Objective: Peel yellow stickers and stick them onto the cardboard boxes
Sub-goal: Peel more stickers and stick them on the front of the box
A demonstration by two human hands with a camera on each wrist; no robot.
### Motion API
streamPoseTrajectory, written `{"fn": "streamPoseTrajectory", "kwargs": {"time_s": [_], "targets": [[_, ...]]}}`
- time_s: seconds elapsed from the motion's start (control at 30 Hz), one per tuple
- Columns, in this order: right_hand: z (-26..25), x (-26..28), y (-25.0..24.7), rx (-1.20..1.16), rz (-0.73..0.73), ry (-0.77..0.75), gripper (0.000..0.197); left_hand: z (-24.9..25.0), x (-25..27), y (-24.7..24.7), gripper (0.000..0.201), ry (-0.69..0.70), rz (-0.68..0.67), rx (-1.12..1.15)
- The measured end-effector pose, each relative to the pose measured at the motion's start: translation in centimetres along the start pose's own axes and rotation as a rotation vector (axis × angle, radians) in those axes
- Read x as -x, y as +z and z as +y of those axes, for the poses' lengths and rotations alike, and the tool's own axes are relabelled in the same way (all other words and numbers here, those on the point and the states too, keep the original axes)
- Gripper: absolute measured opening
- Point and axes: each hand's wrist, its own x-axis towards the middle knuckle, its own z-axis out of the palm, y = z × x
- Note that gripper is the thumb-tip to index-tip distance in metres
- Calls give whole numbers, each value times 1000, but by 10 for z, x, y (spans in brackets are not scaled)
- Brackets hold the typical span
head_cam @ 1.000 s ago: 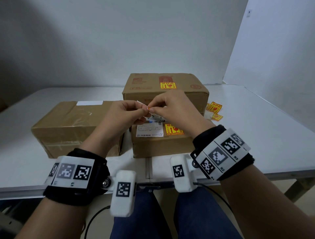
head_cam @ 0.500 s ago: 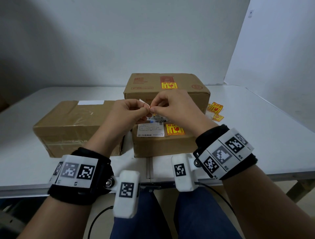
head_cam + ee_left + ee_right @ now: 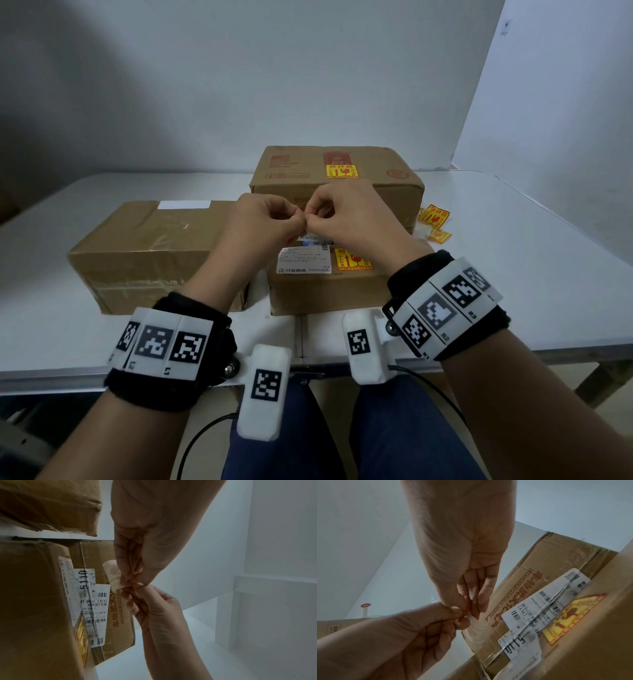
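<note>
While pinched by both hands [image 3: 308, 219], sticker [image 3: 112, 573].

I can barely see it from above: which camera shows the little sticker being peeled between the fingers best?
The left wrist view: the sticker sticks out pale and curled from the pinch of both hands. The right wrist view shows only a blurry whitish piece; in the head view the left hand and right hand hide it.

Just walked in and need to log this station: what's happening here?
A person is picking at a sticker, pinched between left hand and right hand, above the front box. That box and the rear box already carry yellow stickers; the left box shows none. Spare stickers lie on the table.
</note>
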Motion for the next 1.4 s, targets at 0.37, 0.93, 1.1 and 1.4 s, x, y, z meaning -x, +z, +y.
{"fn": "streamPoseTrajectory", "kwargs": {"time_s": [0.37, 0.93, 1.1, 1.4], "targets": [[1, -2, 5, -18, 38, -9, 10, 0, 2, -2, 11, 22, 19, -44], [1, -1, 2, 55, 10, -35, 12, -1, -1, -2, 11, -9, 5, -58], [1, -1, 2, 36, 25, -43, 13, 2, -2, 1, 8, 1, 18, -63], [12, -2, 5, -58, 118, -57, 10, -4, -8, -5, 20, -129, -30, 194]]}}
